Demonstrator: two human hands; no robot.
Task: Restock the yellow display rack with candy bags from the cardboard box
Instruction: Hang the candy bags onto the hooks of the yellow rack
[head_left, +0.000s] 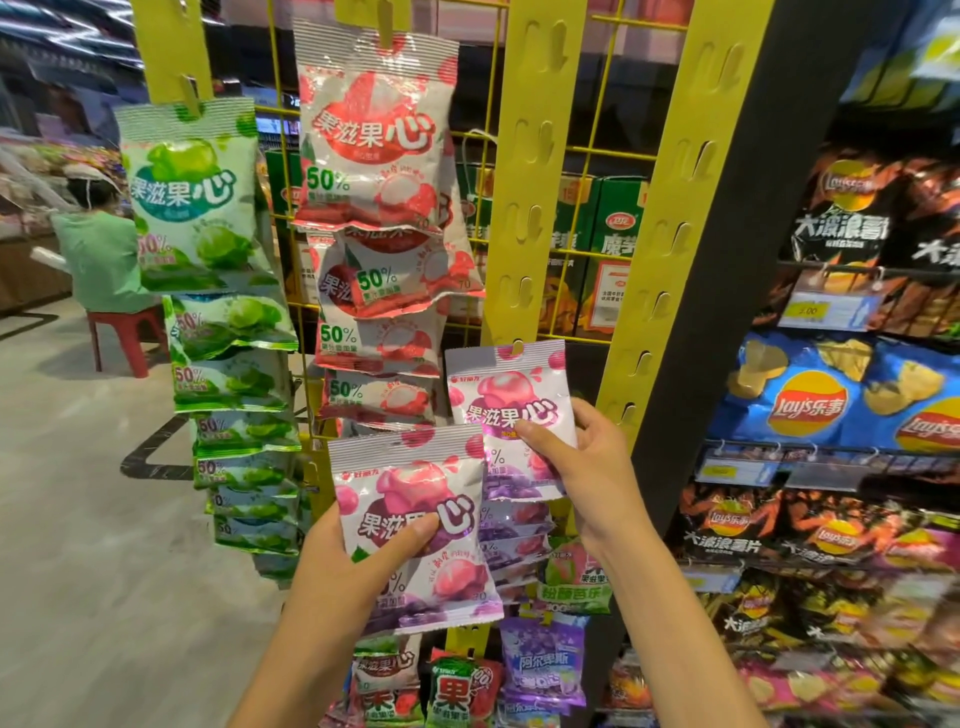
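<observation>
My left hand (358, 561) grips a pink-and-purple candy bag (415, 525) by its left side, thumb across the front, held free in front of the rack. My right hand (587, 457) pinches a second pink-and-purple bag (511, 400) that hangs from a clip on the middle yellow strip (535, 156) of the display rack. More purple bags (514, 530) hang below it. Red bags (374, 135) fill the strip to the left, and green bags (192, 192) fill the far-left strip. The cardboard box is out of view.
A third yellow strip (670, 218) on the right has bare clips. Black shelving (841, 395) with chip bags stands at the right. Mixed candy bags (457, 686) sit low below the rack. A person in green (98, 249) sits on a red stool at the left.
</observation>
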